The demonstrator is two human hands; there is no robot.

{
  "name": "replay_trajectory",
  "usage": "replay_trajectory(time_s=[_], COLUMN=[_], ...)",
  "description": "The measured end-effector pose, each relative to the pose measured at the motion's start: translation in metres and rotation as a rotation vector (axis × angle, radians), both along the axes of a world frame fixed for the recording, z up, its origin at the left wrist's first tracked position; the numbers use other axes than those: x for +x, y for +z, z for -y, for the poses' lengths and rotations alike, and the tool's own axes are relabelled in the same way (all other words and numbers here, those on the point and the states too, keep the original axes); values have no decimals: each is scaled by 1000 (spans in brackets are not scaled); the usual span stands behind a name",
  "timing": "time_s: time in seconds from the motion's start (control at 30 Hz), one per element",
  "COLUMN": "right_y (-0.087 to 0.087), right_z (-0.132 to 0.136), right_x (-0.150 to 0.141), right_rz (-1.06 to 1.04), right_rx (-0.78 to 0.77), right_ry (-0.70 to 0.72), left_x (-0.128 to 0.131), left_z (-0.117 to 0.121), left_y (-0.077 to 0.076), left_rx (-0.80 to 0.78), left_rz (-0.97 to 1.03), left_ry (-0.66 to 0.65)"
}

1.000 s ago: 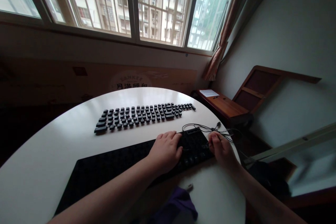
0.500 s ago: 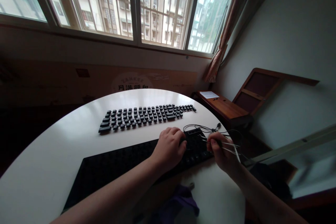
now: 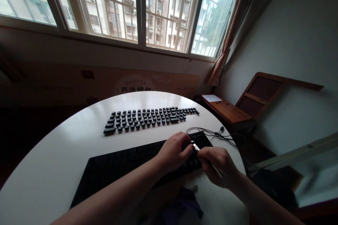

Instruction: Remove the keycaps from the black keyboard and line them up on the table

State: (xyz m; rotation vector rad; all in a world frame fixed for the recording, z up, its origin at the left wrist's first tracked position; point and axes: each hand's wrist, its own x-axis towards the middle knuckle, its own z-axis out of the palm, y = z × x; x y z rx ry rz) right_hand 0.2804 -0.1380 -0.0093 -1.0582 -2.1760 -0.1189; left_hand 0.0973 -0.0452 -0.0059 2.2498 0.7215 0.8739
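Note:
A black keyboard base lies slantwise on the white round table. My left hand rests over its right part, fingers curled in a pinch near a silver tip; what they hold, if anything, is hidden. My right hand is closed around a thin metal keycap puller, its bright end pointing at my left fingertips. Most of the tool is hidden in the palm. Behind the base, loose black keycaps stand in rows on the table.
A black cable lies coiled at the table's right edge. A purple cloth is near the front. Beyond the table stand a wooden chair with papers on it and a barred window.
My right hand has moved left and turned over, bringing the puller's silver end to my left fingers; its wire prongs no longer show. My left hand has stayed over the keyboard.

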Motion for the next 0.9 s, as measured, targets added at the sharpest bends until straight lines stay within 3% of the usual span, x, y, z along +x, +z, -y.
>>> replay_trajectory(time_s=[0.3, 0.57, 0.77, 0.9], right_y=[2, 24, 25, 24], right_z=[3, -4, -14, -20], right_x=[0, 11, 9, 8], right_rz=[-17, 82, 131, 200], right_rx=[75, 45, -31, 3], right_ry=[-174, -319, -157, -143], left_x=[1, 1, 1, 1], left_z=[-4, -9, -10, -11], left_y=[0, 0, -4, -5], left_rx=[-99, -207, -248, -257], left_rz=[-36, 58, 116, 127], left_ry=[43, -1, -79, -77])
